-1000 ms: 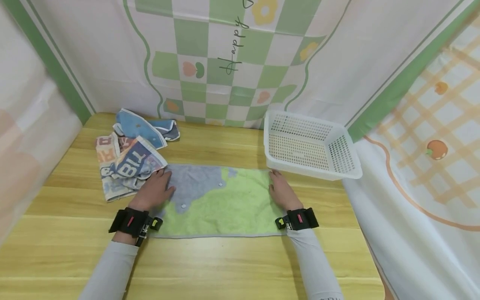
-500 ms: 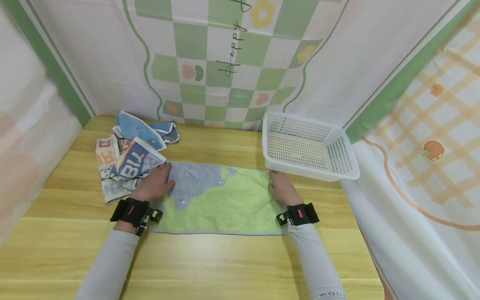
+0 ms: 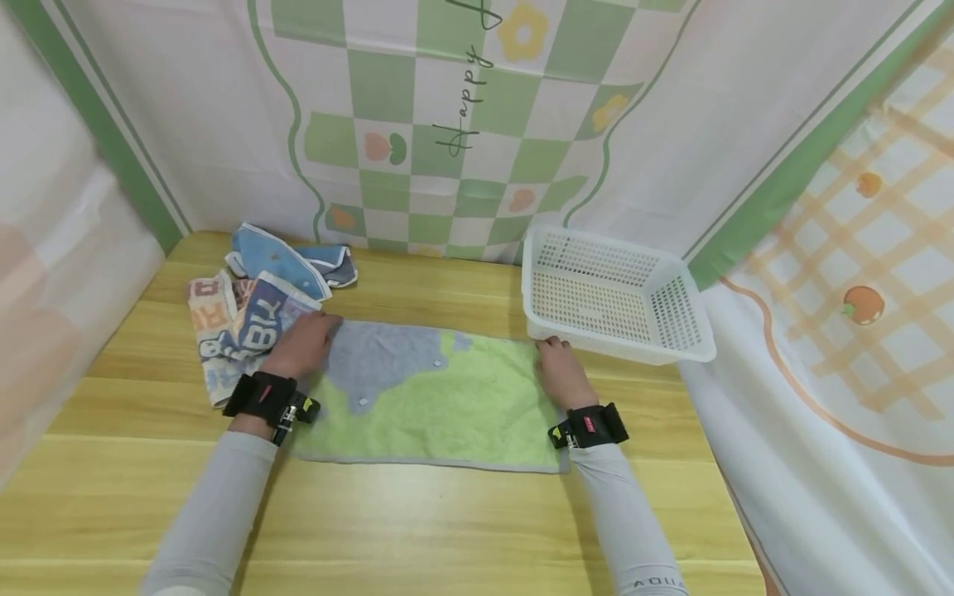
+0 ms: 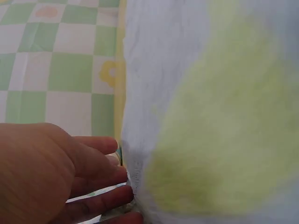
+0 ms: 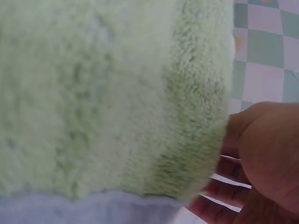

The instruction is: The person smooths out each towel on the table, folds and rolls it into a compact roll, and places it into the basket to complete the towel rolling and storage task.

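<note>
A green and grey-blue towel [image 3: 447,397] lies spread flat and lengthwise across the table. My left hand [image 3: 301,346] is at its far left corner, beside a heap of other cloths. In the left wrist view, the extended fingers [image 4: 100,203] of that hand reach the towel's edge with gaps between them. At the far right corner is my right hand [image 3: 564,377], just in front of a white basket. Its fingers [image 5: 231,191] look straight in the right wrist view, and their tips pass partly out of sight at the towel's edge.
A patterned towel [image 3: 261,319] with lettering lies crumpled at the left, and a blue cloth [image 3: 276,261] is behind it. The white perforated basket [image 3: 611,339] stands at the back right of the wooden table [image 3: 417,530]. A checked curtain [image 3: 462,190] hangs behind.
My left hand has shifted slightly away from me, and its thumb no longer shows spread over the towel. The right hand's fingertips have moved slightly. The towel stays flat.
</note>
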### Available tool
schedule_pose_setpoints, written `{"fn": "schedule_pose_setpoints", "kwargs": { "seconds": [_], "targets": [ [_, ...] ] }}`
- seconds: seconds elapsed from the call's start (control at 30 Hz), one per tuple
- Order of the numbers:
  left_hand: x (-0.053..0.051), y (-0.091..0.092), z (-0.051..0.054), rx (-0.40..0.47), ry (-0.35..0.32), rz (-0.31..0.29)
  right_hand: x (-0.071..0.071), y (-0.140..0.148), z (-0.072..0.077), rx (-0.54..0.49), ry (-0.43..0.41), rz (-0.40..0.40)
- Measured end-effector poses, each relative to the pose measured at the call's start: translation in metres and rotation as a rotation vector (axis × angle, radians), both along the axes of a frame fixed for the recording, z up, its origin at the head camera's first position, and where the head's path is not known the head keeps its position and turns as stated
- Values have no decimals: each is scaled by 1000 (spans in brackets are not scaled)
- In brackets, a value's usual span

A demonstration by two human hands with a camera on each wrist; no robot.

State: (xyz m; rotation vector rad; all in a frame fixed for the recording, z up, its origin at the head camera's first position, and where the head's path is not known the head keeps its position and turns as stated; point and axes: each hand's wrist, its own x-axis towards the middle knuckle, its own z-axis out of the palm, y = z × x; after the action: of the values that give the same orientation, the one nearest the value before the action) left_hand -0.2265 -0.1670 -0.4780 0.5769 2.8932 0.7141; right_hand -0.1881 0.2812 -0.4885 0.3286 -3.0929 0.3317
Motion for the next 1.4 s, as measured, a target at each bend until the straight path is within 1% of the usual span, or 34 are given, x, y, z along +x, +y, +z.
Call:
{"fn": "schedule_pose_setpoints", "kwargs": {
  "seconds": [0.13, 0.27, 0.37, 0.43, 0.57, 0.67, 0.73, 0.83, 0.97, 1.1, 1.2, 1.33, 1.4],
  "targets": [
    [-7, -3, 3, -18, -21, 1, 0, -2, 1, -34, -12, -17],
    [-12, -5, 5, -42, -54, 1, 3, -3, 4, -68, 20, -1],
    [-13, -6, 7, -32, -70, -1, 5, -4, 5, -68, 47, 13],
    [-14, -6, 7, -22, -68, -3, 5, -3, 5, -68, 46, 5],
    [-15, -8, 5, 6, -37, -26, 5, 1, 1, -54, 35, -21],
    [-14, -11, 2, 38, -41, -42, 8, 5, -1, -48, 33, -33],
    [-13, -13, 1, 74, -57, -54, 11, 7, -1, -71, 33, -34],
    [-11, -17, 0, 131, -69, -76, 17, 8, 1, -139, 28, -25],
    [-7, -21, 0, 184, -43, -97, 28, 9, 7, -218, 10, 9],
    [-4, -23, 3, 206, -14, -106, 36, 11, 16, -222, 11, 15],
    [-6, -24, 6, 212, -8, -93, 36, 17, 27, -217, 61, 12],
    [-9, -23, 13, 209, 27, -71, 31, 26, 43, -233, 170, 19],
    [-9, -22, 18, 214, 54, -64, 29, 29, 50, -248, 208, 14]
  ]
}}
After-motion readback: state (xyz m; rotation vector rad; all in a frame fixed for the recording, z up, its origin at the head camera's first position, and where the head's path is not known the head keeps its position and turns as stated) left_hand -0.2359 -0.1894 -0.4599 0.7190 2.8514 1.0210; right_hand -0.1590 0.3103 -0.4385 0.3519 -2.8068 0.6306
